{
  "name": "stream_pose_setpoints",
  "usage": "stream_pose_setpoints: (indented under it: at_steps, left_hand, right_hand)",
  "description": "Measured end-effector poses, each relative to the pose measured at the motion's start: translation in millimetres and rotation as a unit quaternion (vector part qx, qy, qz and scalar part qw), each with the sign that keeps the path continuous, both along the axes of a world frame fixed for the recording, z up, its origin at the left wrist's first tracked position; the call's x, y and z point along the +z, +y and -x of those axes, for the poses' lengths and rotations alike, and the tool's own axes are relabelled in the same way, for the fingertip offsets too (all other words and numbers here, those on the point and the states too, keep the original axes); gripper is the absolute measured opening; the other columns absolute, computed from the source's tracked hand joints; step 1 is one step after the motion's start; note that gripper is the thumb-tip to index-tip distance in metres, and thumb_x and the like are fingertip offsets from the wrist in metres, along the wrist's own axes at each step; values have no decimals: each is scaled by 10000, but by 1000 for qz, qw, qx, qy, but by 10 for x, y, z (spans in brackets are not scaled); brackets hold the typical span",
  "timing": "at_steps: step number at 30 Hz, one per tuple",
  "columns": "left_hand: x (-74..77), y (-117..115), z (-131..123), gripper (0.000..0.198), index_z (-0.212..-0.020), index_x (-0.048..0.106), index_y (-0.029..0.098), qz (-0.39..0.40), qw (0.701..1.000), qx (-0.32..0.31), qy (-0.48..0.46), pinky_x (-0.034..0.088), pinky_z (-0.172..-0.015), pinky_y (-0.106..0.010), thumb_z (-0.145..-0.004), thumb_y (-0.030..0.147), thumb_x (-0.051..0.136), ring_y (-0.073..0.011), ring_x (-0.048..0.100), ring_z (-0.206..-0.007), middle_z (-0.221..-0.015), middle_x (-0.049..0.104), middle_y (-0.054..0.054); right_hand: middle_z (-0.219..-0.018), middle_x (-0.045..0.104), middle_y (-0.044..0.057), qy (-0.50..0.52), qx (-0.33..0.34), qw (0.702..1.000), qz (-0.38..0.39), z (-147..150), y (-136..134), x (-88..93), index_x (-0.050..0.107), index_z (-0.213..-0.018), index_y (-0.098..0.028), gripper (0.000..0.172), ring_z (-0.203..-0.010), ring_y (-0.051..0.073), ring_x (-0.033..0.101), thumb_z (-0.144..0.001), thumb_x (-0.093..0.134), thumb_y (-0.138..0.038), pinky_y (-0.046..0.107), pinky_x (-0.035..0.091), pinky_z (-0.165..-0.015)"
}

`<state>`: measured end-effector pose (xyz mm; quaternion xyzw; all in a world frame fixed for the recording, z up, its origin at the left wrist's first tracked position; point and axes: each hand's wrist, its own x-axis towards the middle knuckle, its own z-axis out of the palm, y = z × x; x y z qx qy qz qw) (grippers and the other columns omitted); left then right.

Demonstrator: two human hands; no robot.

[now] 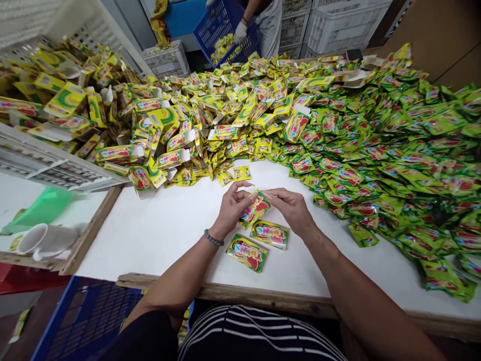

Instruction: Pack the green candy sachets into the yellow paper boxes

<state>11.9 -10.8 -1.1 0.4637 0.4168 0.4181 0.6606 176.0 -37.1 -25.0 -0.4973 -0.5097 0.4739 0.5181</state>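
Between my two hands is a small green-and-yellow candy box (254, 209) with red fruit printed on it, tilted just above the white table. My left hand (236, 204) grips its left side between thumb and fingers. At its upper right end the fingers of my right hand (288, 206) are pinched together on the edge. Two more boxes of the same print lie flat on the table below: one box (269, 234) near my right wrist and another box (247, 252) closer to my body. Two small yellow packets (242, 173) lie just beyond my left hand.
A heap of yellow boxes (165, 120), many with flaps open, spreads across the back and left. Green packets (376, 150) pile up at right. A white crate (60, 155) tips over the table's left. A white mug (47, 239) lies at far left. A gloved person holds a blue basket (220, 30) behind.
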Motion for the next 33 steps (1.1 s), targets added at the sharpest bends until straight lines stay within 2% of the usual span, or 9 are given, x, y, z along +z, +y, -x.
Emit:
stream_pose_setpoints:
  at_steps: [7,10,16,20,23,25,28,31,33]
  left_hand:
    - [6,1,-7,499,-1018,583,148,8,1000,1,10,422,-526,-196,-647,394,809,-83,576,-540,-675,678,14]
    - [1,9,7,518,-1055,605,144,0,1000,-8,10,423,-531,-194,-645,384,812,-86,588,-559,-683,684,11]
    - [-7,-3,-4,490,-1016,631,144,2,1000,20,-5,451,-587,-219,-644,410,805,-100,604,-603,-702,688,3]
    - [4,-30,-30,477,-1026,629,152,-4,997,70,-17,382,-516,-198,-662,413,792,-61,518,-519,-662,653,29]
    - [21,-41,-41,492,-1043,625,160,4,997,74,-31,366,-508,-198,-658,416,793,-54,495,-507,-658,634,41]
    - [33,-41,-47,505,-1050,618,162,7,997,66,-31,359,-508,-199,-653,417,797,-56,496,-512,-663,634,42]
    - [51,-33,-46,523,-1066,598,159,8,999,44,-26,358,-518,-200,-656,416,795,-62,505,-521,-651,628,44]
    - [77,-23,-20,559,-1094,553,170,7,999,44,-27,363,-525,-196,-653,410,799,-59,497,-510,-635,617,57]
    - [102,-19,8,575,-1111,517,181,5,999,39,-17,349,-510,-188,-660,402,797,-54,476,-487,-621,608,68]
  right_hand:
    - [-822,757,37,105,-45,989,92,5,33,57,760,-834,-203,285,-753,183,659,-645,766,-416,334,517,-726]
    - [-784,753,31,105,-34,988,104,-35,44,59,767,-805,-203,286,-709,166,632,-597,792,-398,315,497,-679]
    - [-902,755,28,75,30,993,84,-51,6,57,778,-936,-242,274,-721,163,609,-752,662,-409,300,479,-620]
    - [-1116,715,53,-55,-47,997,-21,136,-109,124,727,-1106,-250,341,-882,208,642,-811,605,-372,343,525,-725]
    - [-1146,704,75,-122,-95,986,-67,229,-163,140,716,-1129,-254,350,-953,230,638,-810,620,-362,366,535,-786]
    - [-1139,705,75,-105,-83,990,-51,230,-160,127,713,-1129,-254,351,-948,227,640,-813,629,-382,375,537,-808]
    - [-1195,679,61,-58,-42,997,-28,201,-135,108,677,-1187,-260,398,-1069,226,608,-828,625,-424,396,504,-926]
    - [-1227,668,50,-71,-17,995,-63,189,-122,117,654,-1223,-268,423,-1187,222,537,-843,610,-447,411,423,-1043]
    - [-1196,686,44,-81,1,993,-84,158,-108,127,684,-1173,-272,376,-1181,218,540,-874,560,-463,410,411,-1050]
